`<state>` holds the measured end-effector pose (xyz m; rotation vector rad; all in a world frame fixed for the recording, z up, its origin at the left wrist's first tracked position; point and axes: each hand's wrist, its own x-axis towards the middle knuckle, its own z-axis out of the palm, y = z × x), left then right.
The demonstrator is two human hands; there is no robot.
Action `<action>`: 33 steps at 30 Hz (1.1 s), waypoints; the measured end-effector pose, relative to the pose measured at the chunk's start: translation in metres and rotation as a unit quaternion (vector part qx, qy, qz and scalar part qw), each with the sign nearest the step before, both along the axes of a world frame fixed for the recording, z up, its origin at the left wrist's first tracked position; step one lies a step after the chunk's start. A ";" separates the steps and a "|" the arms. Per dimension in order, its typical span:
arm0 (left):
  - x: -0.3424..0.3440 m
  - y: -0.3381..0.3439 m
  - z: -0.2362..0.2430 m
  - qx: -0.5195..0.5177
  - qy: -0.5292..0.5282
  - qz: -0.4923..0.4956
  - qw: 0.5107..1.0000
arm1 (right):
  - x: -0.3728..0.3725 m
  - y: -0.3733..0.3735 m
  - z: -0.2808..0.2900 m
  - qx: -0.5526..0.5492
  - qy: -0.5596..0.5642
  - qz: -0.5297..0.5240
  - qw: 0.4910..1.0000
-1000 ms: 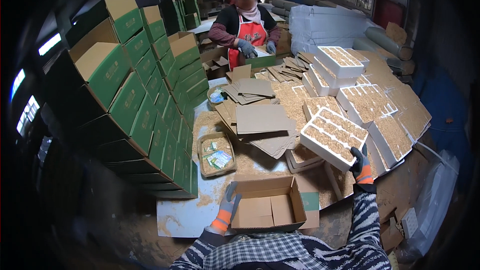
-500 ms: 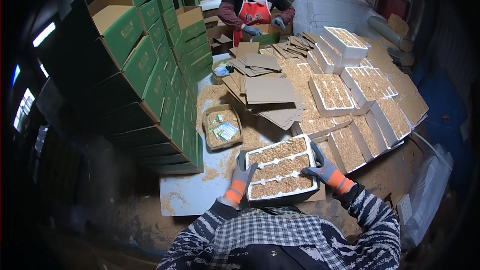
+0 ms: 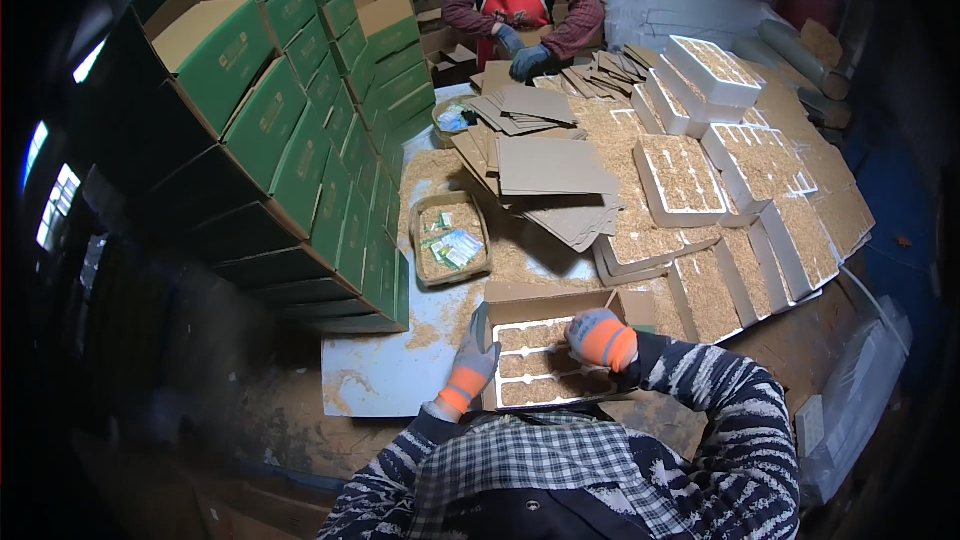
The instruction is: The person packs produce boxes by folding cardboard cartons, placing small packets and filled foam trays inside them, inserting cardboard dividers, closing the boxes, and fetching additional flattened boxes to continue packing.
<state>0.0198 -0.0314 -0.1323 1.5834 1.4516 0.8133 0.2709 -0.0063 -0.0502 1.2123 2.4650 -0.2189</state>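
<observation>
Before you, a white foam tray (image 3: 545,377) lay flat inside an open brown cardboard box (image 3: 540,307) at the near edge of the desk (image 3: 375,382); two ridges (image 3: 528,352) split the tray's tan, crumbly filling (image 3: 535,366) into three rows.

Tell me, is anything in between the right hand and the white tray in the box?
Nothing visible is: the right hand is over the right part of the white tray, which lies inside the open cardboard box. Whether they touch, I can't tell.
</observation>
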 end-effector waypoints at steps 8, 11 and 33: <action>-0.016 0.070 0.011 0.005 -0.084 0.080 0.993 | 0.072 0.211 0.000 0.356 0.137 -0.102 0.919; -0.026 0.137 -0.009 0.104 0.122 0.121 0.980 | 0.097 0.240 -0.036 0.364 0.142 -0.067 0.918; -0.018 0.141 0.063 0.209 0.057 0.089 0.972 | 0.057 -0.051 -0.005 0.044 0.232 0.081 0.968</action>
